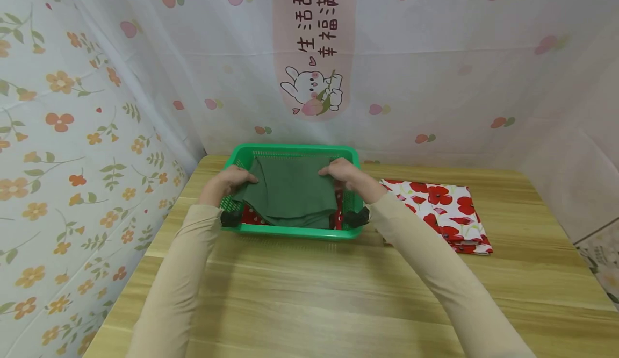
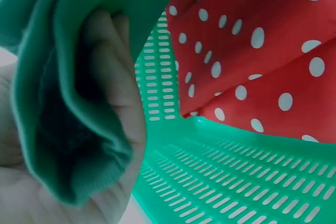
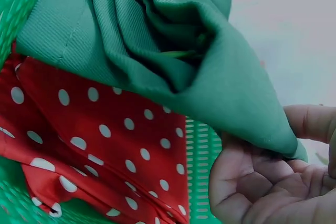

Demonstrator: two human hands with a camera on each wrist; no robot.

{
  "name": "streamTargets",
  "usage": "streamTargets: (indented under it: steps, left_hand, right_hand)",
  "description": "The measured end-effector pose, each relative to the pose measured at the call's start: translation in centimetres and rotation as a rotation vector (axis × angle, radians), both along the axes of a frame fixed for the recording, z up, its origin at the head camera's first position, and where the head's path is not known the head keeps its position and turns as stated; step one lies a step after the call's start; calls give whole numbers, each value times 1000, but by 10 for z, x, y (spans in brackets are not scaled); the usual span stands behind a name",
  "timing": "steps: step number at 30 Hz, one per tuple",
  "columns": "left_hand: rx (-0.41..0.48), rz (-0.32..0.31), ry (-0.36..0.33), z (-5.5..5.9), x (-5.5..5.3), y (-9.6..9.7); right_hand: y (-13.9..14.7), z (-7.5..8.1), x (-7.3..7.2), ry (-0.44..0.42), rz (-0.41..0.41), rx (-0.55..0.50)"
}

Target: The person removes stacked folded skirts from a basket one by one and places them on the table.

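A folded dark green cloth (image 1: 295,191) spans the space between both hands, over the green plastic basket (image 1: 290,233). My left hand (image 1: 237,178) grips its left side, and in the left wrist view the folded layers lie in the palm with fingers curled round them. At the opposite side my right hand (image 1: 344,171) pinches a corner of the cloth between thumb and fingers, as the right wrist view shows. Beneath the green cloth, a red cloth with white polka dots (image 3: 105,135) lies folded inside the basket.
Right of the basket, a folded white cloth with red poppies (image 1: 435,210) lies on the wooden table (image 1: 300,293). Black bands (image 1: 357,217) circle both wrists. A printed curtain (image 1: 425,67) hangs behind the table, and a flowered one (image 1: 63,175) hangs at the left.
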State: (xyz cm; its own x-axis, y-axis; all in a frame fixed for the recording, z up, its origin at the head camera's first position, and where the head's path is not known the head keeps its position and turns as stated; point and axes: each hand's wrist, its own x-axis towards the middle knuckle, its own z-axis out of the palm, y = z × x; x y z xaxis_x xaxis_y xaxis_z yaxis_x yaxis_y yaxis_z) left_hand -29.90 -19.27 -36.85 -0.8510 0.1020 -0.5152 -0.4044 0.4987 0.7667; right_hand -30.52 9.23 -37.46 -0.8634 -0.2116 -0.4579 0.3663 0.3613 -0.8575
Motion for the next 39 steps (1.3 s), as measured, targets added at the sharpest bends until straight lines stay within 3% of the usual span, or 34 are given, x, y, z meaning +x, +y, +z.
streamTargets:
  steps: [7, 13, 18, 24, 32, 39]
  left_hand:
    - [114, -21, 5, 11, 6, 1]
    - [177, -75, 20, 16, 18, -3]
    - [231, -84, 48, 22, 29, -7]
    - [285, -103, 59, 29, 43, -8]
    - [300, -124, 69, 34, 61, -14]
    - [327, -149, 85, 35, 85, -21]
  right_hand:
    - [14, 13, 3, -10, -21, -119]
    - [25, 19, 5, -23, 11, -210]
    - [33, 20, 8, -10, 45, -278]
    - [42, 26, 21, 38, 103, -309]
    - [46, 36, 42, 48, 113, -365]
    - [47, 37, 62, 44, 149, -386]
